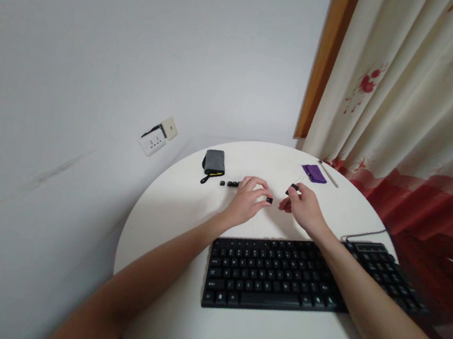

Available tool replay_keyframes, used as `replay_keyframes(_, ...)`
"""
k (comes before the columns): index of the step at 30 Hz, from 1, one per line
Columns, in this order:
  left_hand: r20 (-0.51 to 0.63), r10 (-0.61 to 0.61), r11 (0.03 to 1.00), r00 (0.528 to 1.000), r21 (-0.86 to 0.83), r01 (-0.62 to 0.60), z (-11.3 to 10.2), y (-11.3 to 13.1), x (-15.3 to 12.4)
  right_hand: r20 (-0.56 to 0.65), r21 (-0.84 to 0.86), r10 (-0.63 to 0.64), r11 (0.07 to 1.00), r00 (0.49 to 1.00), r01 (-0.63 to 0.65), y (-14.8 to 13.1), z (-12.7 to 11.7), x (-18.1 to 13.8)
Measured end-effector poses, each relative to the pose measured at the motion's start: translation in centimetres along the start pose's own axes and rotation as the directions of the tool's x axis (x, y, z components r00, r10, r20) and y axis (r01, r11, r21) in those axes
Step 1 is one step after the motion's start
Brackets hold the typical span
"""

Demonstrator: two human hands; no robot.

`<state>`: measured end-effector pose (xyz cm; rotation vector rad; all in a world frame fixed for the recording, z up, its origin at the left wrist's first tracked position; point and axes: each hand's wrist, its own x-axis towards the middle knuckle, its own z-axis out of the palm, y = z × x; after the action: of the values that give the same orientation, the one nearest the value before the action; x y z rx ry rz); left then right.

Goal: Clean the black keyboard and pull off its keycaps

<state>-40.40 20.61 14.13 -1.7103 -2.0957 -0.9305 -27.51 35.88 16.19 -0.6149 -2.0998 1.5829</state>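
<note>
Between the thumb and fingers of my left hand (247, 198) is a small black keycap (269, 200), held just above the table. My right hand (304, 205) grips the black handle of a wire keycap puller (292, 188); thin wires stick out from it. Both hands are close together, a small gap apart, beyond the back edge of a black keyboard (267, 271). Several loose black keycaps (230, 184) lie in a row left of my left hand, which partly covers the row. My right forearm crosses over the keyboard and hides some of its keys.
A grey pouch (215, 161) with a black loop rests at the back left of the round white table (161, 227). At the back right are a purple pouch (314, 173) and a thin pale stick (330, 175). The keyboard's cable (365, 234) runs right.
</note>
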Motion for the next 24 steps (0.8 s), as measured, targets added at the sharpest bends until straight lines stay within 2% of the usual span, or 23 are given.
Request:
replay_keyframes(3,0.009,-0.172,0.976,0.985,0.135,0.169,0.1,-2.1,0.4,-0.013,-0.019,-0.010,1.000,1.000,0.009,0.0,-0.2,0.2)
replay_keyframes(5,0.049,-0.213,0.961,0.976,0.194,0.199,0.1,-3.2,0.6,0.010,-0.018,-0.004,1.000,1.000,0.004,0.1,-0.1,0.2)
replay_keyframes(10,0.095,-0.198,0.954,0.975,0.247,0.170,0.2,-5.1,1.7,0.044,-0.009,-0.029,1.000,0.999,0.029,0.6,0.4,0.3)
replay_keyframes(15,0.090,-0.264,0.936,0.960,0.265,0.232,1.0,-6.5,2.6,0.055,-0.021,-0.058,0.998,0.997,0.059,0.7,0.4,0.5)
replay_keyframes(24,0.025,-0.262,0.931,0.965,0.271,0.246,1.4,-6.6,1.5,0.083,-0.060,-0.113,0.991,0.990,0.118,0.3,0.4,-0.1)
